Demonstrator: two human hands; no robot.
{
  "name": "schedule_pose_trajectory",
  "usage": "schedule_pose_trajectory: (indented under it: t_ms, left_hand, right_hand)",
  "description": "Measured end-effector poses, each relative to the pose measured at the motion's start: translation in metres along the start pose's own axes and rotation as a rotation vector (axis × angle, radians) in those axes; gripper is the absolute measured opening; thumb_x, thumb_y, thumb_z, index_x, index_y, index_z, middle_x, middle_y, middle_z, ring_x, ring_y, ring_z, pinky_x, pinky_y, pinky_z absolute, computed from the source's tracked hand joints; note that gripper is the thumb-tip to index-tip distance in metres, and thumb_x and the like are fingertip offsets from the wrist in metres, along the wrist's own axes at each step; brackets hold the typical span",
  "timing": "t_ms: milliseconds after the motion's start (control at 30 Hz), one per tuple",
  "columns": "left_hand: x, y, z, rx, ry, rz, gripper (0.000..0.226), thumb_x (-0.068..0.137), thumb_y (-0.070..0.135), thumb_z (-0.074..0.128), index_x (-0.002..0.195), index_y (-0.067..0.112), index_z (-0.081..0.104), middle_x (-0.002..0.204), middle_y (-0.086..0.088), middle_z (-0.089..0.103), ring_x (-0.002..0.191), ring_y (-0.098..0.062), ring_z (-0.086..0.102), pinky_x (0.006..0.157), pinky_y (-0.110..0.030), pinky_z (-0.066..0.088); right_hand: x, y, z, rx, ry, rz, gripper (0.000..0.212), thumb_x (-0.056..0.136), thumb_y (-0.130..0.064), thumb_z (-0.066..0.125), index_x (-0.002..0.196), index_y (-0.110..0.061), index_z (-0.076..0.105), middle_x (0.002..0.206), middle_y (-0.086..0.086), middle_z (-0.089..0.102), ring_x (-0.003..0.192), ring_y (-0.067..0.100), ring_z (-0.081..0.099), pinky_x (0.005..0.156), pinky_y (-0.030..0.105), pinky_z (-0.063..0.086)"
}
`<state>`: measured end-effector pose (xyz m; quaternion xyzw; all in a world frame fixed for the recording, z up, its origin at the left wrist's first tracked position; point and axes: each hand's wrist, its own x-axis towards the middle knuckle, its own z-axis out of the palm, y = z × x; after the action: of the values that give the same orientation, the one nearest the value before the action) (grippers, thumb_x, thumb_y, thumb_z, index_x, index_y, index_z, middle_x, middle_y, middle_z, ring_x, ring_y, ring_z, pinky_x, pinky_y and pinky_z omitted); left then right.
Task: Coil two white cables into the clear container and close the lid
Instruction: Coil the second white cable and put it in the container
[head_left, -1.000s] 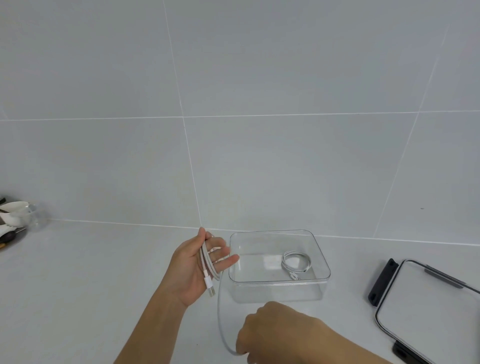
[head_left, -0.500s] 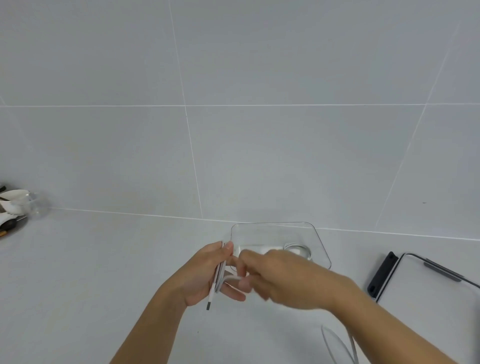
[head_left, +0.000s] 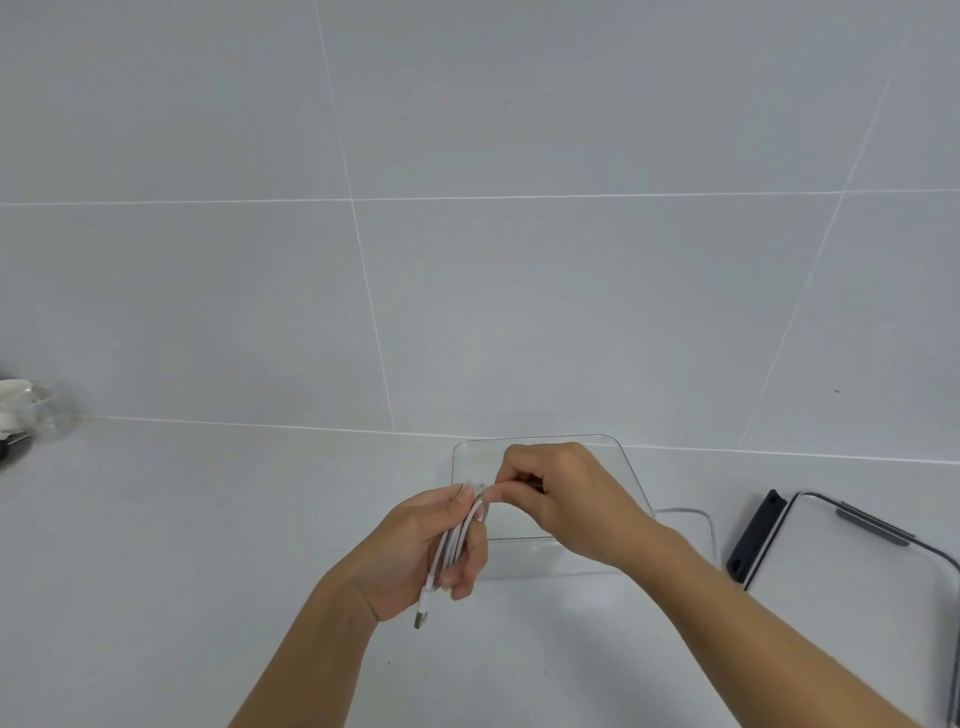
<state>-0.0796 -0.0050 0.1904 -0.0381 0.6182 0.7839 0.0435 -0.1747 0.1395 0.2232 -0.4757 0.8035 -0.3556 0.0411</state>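
Left hand (head_left: 410, 551) fingers curl around a coiled white cable (head_left: 458, 538). Its loops run lengthwise toward the wall and its plug (head_left: 422, 617) points back at the person, while the right hand (head_left: 563, 499) pinches a strand at the coil's top. Both hands block most of the clear container (head_left: 519, 558) behind them, and the lid (head_left: 857, 577) lies apart to the right.

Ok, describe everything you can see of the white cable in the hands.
The white cable is thin, smooth and looks plastic-coated. Several loops lie bunched lengthwise across the left hand, whose fingers curl round them. Its plug, white with a metal tip, hangs below that hand. The right hand pinches a strand at the top of the loops. A loose tail arcs over the counter beside the clear container, right of the wrist.
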Motion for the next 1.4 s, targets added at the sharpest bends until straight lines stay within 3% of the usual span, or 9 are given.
schedule_pose_trajectory:
  t_ms: [200,333,400,500,600,867,1100,1267,1400]
  left_hand:
    - [0.004,-0.005,-0.004,-0.056,-0.023,-0.004,0.026,0.087,0.032,0.045,0.081,0.007,0.051,0.043,0.001,0.042,0.037,-0.008,0.025,0.039,-0.02,0.025]
    - [0.005,-0.006,-0.006,-0.099,-0.006,0.011,0.024,0.085,0.029,0.048,0.078,0.007,0.049,0.044,0.004,0.039,0.037,-0.007,0.025,0.038,-0.018,0.028]
    - [0.003,-0.005,-0.011,-0.149,-0.007,0.039,0.028,0.081,0.033,0.062,0.077,0.007,0.052,0.044,0.005,0.037,0.037,-0.006,0.026,0.037,-0.017,0.03]
    - [0.002,-0.004,-0.016,-0.214,-0.026,0.07,0.04,0.065,0.038,0.08,0.075,0.009,0.055,0.045,0.005,0.038,0.036,-0.006,0.03,0.036,-0.018,0.033]
    - [0.004,-0.004,-0.015,-0.224,-0.013,0.085,0.048,0.061,0.039,0.082,0.077,0.006,0.052,0.047,0.002,0.041,0.036,-0.007,0.032,0.038,-0.018,0.036]
    - [0.007,-0.005,-0.013,-0.175,-0.026,0.028,0.05,0.063,0.043,0.08,0.082,0.006,0.053,0.047,0.008,0.035,0.037,-0.004,0.026,0.037,-0.016,0.029]
    - [0.005,0.002,-0.004,-0.118,-0.01,-0.019,0.022,0.084,0.027,0.048,0.074,0.007,0.052,0.047,0.006,0.033,0.037,-0.004,0.023,0.036,-0.016,0.027]
    - [0.009,0.006,-0.002,-0.149,0.068,0.033,0.021,0.082,0.027,0.049,0.073,0.009,0.05,0.046,0.008,0.03,0.034,-0.003,0.022,0.035,-0.016,0.019]
    - [0.01,0.001,0.002,-0.119,-0.014,-0.007,0.022,0.085,0.026,0.048,0.074,0.008,0.052,0.045,0.005,0.034,0.034,-0.004,0.025,0.035,-0.016,0.026]
  right_hand:
    - [0.003,0.004,0.006,0.076,-0.013,-0.002,0.021,0.086,-0.024,0.063,0.074,-0.007,0.064,0.048,-0.011,0.044,0.05,0.006,0.042,0.05,0.015,0.029]
    - [0.001,0.006,0.003,0.273,-0.062,0.054,0.017,0.085,-0.021,0.065,0.078,-0.006,0.066,0.053,-0.01,0.049,0.048,0.005,0.04,0.051,0.011,0.032]
    - [0.0,0.01,-0.001,0.355,-0.071,0.081,0.011,0.086,-0.019,0.063,0.082,-0.01,0.069,0.056,-0.008,0.052,0.048,0.005,0.041,0.051,0.015,0.035]
    - [-0.002,0.015,-0.005,0.478,0.028,0.114,0.016,0.088,-0.012,0.06,0.082,-0.022,0.071,0.053,-0.012,0.056,0.048,0.003,0.046,0.049,0.016,0.039]
    - [-0.001,0.015,-0.006,0.549,0.123,0.131,0.018,0.086,-0.004,0.061,0.077,-0.017,0.07,0.048,-0.015,0.055,0.048,0.0,0.049,0.047,0.007,0.035]
    - [0.002,0.016,0.001,0.447,0.127,0.102,0.023,0.085,-0.01,0.064,0.068,-0.026,0.065,0.067,0.0,0.061,0.059,0.006,0.049,0.06,0.016,0.04]
    - [0.007,0.02,-0.013,0.26,0.24,0.015,0.013,0.075,-0.017,0.074,0.07,-0.007,0.07,0.062,0.014,0.062,0.05,0.008,0.04,0.051,0.014,0.031]
    - [0.013,0.04,-0.027,0.325,0.269,0.144,0.017,0.075,-0.021,0.075,0.066,-0.008,0.068,0.061,0.022,0.052,0.053,0.012,0.035,0.05,0.02,0.029]
    - [0.013,0.045,-0.029,0.175,0.28,0.098,0.017,0.077,-0.022,0.073,0.068,-0.008,0.069,0.062,0.021,0.06,0.049,0.012,0.033,0.048,0.02,0.027]
